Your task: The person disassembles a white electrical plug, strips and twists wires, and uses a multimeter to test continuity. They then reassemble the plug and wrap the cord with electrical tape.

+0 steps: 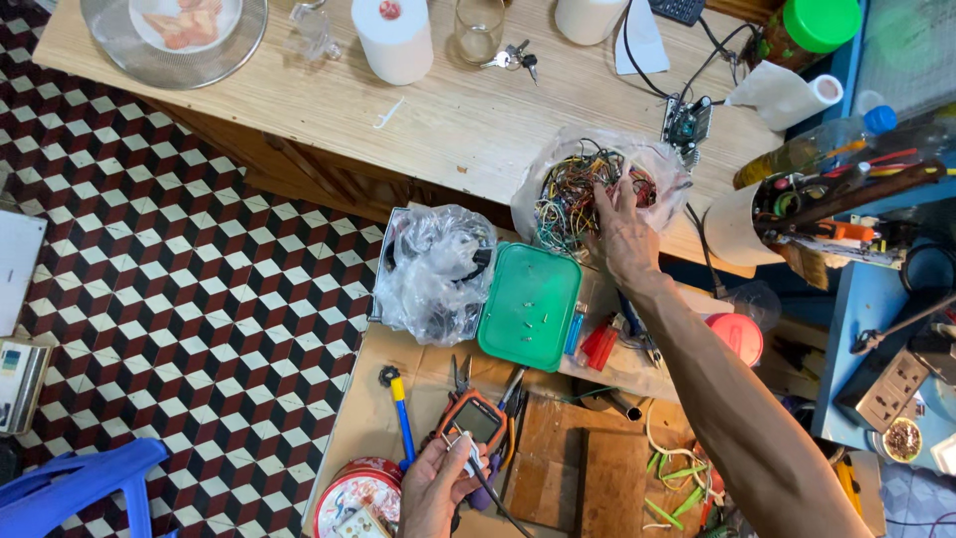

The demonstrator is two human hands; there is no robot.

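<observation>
Step judged: wire selection. Right hand (625, 231) reached into wire bag (588, 184) on worktop (448, 110), fingers spread among wires. Meter (476, 418) gripped by left hand (436, 488), fingers curled. Next: single wire to be pinched, untangled.

One view only, from a camera on the person's head, looking almost straight down. It takes in the wooden counter (448, 110) across the top of the frame, the tiled floor (179, 289) left of it, and a lower cluttered surface nearer the wearer. The green lid (529, 306) sits near the middle of the view. The right hand (622, 224) reaches away from the camera, above and right of the lid; the left hand (436, 488) is close in, below the lid at the bottom edge. The distance is arm's reach.
</observation>
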